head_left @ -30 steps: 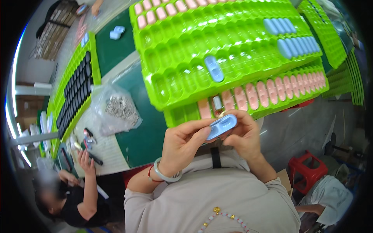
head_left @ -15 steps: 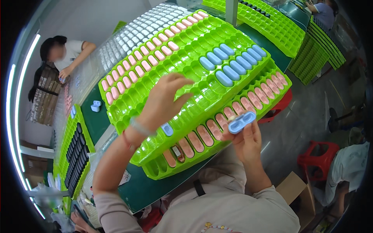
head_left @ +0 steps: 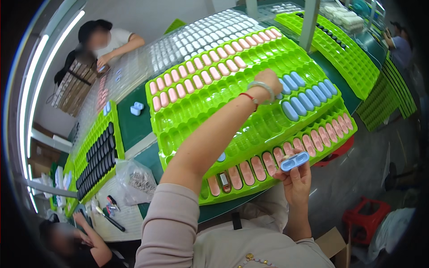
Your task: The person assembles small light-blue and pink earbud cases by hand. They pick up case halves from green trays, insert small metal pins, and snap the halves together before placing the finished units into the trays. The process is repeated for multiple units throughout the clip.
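Observation:
My right hand (head_left: 295,181) pinches a light blue oval shell (head_left: 295,161), its two hollows facing up, in front of the lower tray. My left hand (head_left: 267,82) reaches over the upper green tray (head_left: 196,118). It is at the leftmost blue oval piece (head_left: 280,90) of the upper blue row, which it partly covers. The fingers there are mostly hidden beneath the hand, so their grip does not show. More blue oval pieces (head_left: 308,98) sit to the right, with pink ones (head_left: 196,80) in the far rows. Another blue piece (head_left: 221,157) shows beneath my left forearm.
A lower green tray (head_left: 203,193) holds pink shells. White pieces (head_left: 205,35) fill a clear tray behind. A small blue case (head_left: 136,108) stands on the green table. At left are a tray of black pieces (head_left: 96,156) and a bag of small parts (head_left: 136,181). Two co-workers sit left.
My left hand has moved right and away from me, from above the middle of the tray to the blue pieces. My right hand still holds the blue shell. The whole view has shifted.

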A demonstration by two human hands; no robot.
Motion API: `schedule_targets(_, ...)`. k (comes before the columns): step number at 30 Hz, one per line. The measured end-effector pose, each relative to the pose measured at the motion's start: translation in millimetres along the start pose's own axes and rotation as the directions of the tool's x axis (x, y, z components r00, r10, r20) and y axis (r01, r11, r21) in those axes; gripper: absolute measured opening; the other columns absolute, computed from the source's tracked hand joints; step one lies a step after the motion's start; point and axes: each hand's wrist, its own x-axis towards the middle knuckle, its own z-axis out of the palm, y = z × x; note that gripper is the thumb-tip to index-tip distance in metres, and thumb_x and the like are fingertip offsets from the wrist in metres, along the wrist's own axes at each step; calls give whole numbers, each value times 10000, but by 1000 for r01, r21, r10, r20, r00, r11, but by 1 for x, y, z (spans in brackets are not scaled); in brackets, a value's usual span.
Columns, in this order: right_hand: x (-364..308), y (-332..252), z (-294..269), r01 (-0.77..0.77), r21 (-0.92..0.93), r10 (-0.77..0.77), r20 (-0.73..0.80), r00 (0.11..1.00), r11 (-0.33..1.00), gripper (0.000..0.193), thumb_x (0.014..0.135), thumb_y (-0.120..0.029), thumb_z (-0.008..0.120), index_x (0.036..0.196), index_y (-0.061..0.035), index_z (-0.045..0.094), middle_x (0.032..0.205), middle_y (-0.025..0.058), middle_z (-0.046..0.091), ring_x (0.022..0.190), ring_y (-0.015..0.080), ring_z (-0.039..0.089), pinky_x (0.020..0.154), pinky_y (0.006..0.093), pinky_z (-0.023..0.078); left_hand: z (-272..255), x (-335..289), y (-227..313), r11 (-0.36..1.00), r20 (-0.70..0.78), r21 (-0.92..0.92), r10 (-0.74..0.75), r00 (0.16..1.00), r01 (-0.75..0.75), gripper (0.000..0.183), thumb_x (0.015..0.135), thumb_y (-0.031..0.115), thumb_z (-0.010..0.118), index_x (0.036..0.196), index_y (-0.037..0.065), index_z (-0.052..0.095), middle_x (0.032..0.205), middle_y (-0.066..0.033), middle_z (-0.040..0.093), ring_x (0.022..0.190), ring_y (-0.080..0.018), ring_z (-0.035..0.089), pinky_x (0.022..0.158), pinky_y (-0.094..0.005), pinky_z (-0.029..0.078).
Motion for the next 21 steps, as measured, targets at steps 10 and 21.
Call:
schedule_targets(10, -8, -3, -3, -69, -33, 73, 153, 986, 997, 542, 835, -214, 630, 1258, 11, 376, 964, 75, 582, 805, 176, 599, 692, 335, 520, -68, -89, -30, 384, 162, -921, 211, 964, 71, 283, 843, 180, 522, 1019, -42, 531, 977, -176, 572, 853, -248, 629, 776, -304, 541)
schedule_targets(21, -18, 27, 77, -569, -243, 614, 427, 664, 785, 326, 770, -16, 614, 1077, 19, 509, 951, 89, 603, 862, 160, 597, 716, 287, 504, -63, -346, -116, 117, 371, -919, -65, 927, 376, 438, 898, 187, 513, 1283, 18, 389, 1037, -91, 570, 894, -207, 609, 711, -307, 532)
